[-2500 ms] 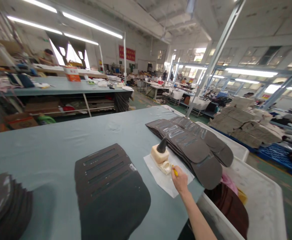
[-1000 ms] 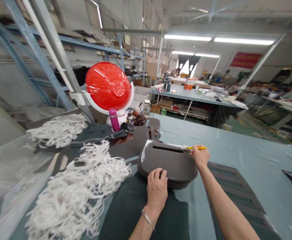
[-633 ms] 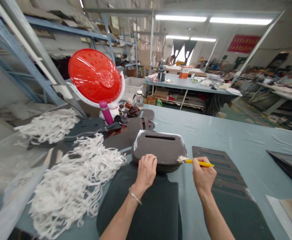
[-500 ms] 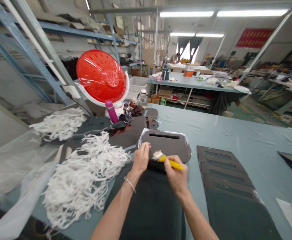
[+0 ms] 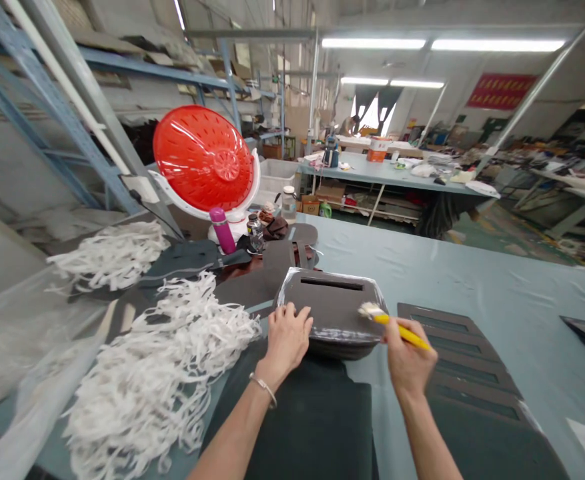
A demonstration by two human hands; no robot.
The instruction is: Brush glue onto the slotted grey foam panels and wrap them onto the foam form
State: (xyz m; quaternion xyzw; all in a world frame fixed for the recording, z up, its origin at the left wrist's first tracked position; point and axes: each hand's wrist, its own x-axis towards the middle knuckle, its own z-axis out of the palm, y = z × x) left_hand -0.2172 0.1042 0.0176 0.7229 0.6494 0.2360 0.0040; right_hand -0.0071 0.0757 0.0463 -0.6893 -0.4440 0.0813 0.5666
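Note:
My left hand [image 5: 288,335] rests on the near left edge of a dark grey slotted panel [image 5: 322,303], fingers apart. Whitish paste streaks the panel's edges, including the near one. In my right hand [image 5: 411,357] is a brush [image 5: 397,329] with a yellow handle; its white-caked bristles are over the panel's right side. Contact between bristles and panel is hard to make out. Under the panel sits a stack of similar dark pieces [image 5: 345,349]. Smooth dark green sheets [image 5: 317,420] lie nearest me, between my forearms.
Left of my arm is a heap of white strips [image 5: 157,380], with a second strip pile [image 5: 112,257] behind. Overlapping slotted panels [image 5: 465,347] lie to the right. Farther back stand a pink bottle [image 5: 222,231], a glass jar [image 5: 255,232] and a red basin-like thing [image 5: 205,159].
My right hand has carried the brush rightward across the panel. My left hand has gone from a pinched pose to spread fingers on the panel. The near edge now shows white streaks.

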